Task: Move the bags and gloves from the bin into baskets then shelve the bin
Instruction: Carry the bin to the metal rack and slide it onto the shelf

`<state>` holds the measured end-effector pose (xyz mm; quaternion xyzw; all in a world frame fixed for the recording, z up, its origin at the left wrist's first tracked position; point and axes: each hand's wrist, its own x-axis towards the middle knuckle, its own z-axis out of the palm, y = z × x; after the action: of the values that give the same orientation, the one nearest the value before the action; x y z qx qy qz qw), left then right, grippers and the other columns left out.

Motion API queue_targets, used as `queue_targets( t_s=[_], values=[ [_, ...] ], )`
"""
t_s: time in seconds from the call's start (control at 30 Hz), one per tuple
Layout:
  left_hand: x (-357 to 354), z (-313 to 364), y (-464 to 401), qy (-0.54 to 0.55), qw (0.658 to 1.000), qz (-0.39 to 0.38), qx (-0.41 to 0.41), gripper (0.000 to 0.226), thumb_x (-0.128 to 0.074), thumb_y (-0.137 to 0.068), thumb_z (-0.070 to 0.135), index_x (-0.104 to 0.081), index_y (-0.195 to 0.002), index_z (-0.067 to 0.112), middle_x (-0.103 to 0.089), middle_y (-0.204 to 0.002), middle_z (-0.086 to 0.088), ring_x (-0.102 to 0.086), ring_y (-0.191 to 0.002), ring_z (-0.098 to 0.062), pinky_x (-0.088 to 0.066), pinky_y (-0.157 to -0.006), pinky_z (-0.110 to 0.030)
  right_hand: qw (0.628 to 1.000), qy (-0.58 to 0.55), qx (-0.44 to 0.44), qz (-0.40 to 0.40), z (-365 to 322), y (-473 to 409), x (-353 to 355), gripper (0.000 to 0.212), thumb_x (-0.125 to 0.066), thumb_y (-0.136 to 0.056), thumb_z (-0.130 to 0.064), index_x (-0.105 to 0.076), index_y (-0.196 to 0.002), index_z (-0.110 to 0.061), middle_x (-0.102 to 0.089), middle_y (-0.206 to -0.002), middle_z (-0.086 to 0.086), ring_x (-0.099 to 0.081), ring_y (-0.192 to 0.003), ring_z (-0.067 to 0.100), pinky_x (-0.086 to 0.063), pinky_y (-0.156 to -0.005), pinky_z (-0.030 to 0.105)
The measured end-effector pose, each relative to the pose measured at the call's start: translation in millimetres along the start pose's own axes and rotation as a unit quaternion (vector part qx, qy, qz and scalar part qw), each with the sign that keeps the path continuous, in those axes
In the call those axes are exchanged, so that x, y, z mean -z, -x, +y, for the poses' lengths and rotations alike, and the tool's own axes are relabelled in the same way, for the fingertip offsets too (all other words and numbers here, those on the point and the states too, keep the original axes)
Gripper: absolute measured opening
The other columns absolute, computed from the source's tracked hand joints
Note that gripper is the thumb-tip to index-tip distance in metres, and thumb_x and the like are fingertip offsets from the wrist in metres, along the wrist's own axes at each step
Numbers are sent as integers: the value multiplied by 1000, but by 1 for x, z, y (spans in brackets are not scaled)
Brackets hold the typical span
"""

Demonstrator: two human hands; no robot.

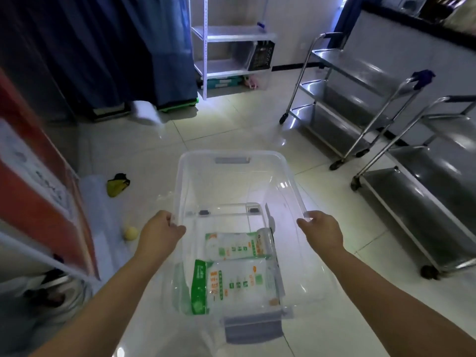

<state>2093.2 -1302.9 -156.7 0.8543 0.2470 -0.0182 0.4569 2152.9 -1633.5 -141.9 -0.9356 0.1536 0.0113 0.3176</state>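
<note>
The bin is held above the floor, left hand and right hand fingers clamped on its rims. Two bags lie inside; unloading into baskets is judged next.

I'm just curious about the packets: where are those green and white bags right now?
In the head view, both green and white bags lie inside the clear bin, at its near end, between the left hand and right hand gripping its rims.

Storeroom or back-of-house utility room, glossy white tile floor, stainless steel trolleys, white metal shelving rack with black basket, dark blue curtain
</note>
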Motion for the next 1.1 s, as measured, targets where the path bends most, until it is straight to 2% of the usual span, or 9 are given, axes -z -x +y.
queue_targets(
  t_s=[0.1, 0.23, 0.4, 0.53, 0.77, 0.87, 0.93, 1.03, 1.1],
  values=[
    [-9, 30, -90, 5, 1000, -11, -8, 27, -67, -76, 15, -43, -68, 22, -53, -72, 0, -50, -66, -20, -37, -55, -25, 1000, -7, -22, 11, -30, -76, -20, 32, -60, -81, -27, -65, -110, -15, -58, -63, -7, -56, -61, 14, -39, -56, 24],
    [-12, 81, -205, 9, 999, -36, -17, 15, -66, -76, 16, -52, -80, 12, -57, -79, -7, -52, -68, -21, -40, -58, -29, 999, -12, -30, 30, -86, -175, -30, 34, -61, -82, -29, -65, -112, -13, -63, -74, -1, -62, -71, 20, -48, -65, 29],
    [-19, 151, -333, -4, 999, -26, -37, 16, -65, -75, 18, -52, -85, 14, -56, -78, -1, -54, -68, -21, -42, -57, -29, 998, -22, -30, 55, -141, -286, -34, 41, -62, -82, -31, -61, -118, -11, -65, -77, 1, -60, -68, 19, -40, -55, 25],
    [-47, 197, -431, -21, 998, -33, -54, 21, -66, -76, 19, -50, -89, 18, -55, -77, 5, -51, -65, -12, -36, -52, -22, 995, -60, -55, 51, -164, -377, -45, 43, -64, -83, -29, -59, -120, -8, -61, -69, -1, -63, -65, 20, -53, -63, 35],
    [-114, 280, -610, -28, 998, -41, -41, 24, -67, -75, 20, -55, -95, 14, -62, -87, -2, -58, -76, -21, -40, -56, -25, 995, -69, -50, 58, -188, -589, -77, 31, -68, -81, -26, -68, -105, -9, -50, -58, -21, -48, -49, -2, -37, -44, 18],
    [-132, 320, -681, -31, 999, -37, -22, 17, -66, -76, 19, -55, -90, 16, -63, -85, -3, -60, -77, -23, -47, -64, -31, 995, -75, -46, 37, -215, -684, -88, 38, -68, -82, -28, -64, -114, -7, -49, -58, -20, -48, -44, -3, -31, -36, 11],
    [-138, 343, -726, -22, 999, -25, -7, 14, -65, -76, 19, -55, -86, 18, -63, -83, -2, -60, -75, -21, -47, -62, -30, 997, -72, -34, 20, -238, -743, -95, 43, -68, -83, -29, -60, -119, -7, -50, -59, -18, -49, -45, -3, -29, -37, 8],
    [-141, 368, -790, -15, 1000, 3, 12, 18, -66, -76, 19, -56, -91, 15, -61, -83, -1, -58, -72, -20, -42, -55, -26, 997, -77, -26, -12, -276, -822, -106, 39, -68, -83, -29, -61, -116, -11, -56, -65, -14, -54, -51, 0, -32, -40, 8],
    [-142, 380, -835, -17, 999, 18, 20, 19, -67, -76, 20, -55, -92, 15, -60, -82, -1, -56, -69, -18, -40, -54, -24, 996, -77, -22, -34, -300, -872, -120, 37, -67, -83, -31, -60, -116, -15, -60, -71, -7, -60, -56, 7, -44, -46, 17]
  ],
)
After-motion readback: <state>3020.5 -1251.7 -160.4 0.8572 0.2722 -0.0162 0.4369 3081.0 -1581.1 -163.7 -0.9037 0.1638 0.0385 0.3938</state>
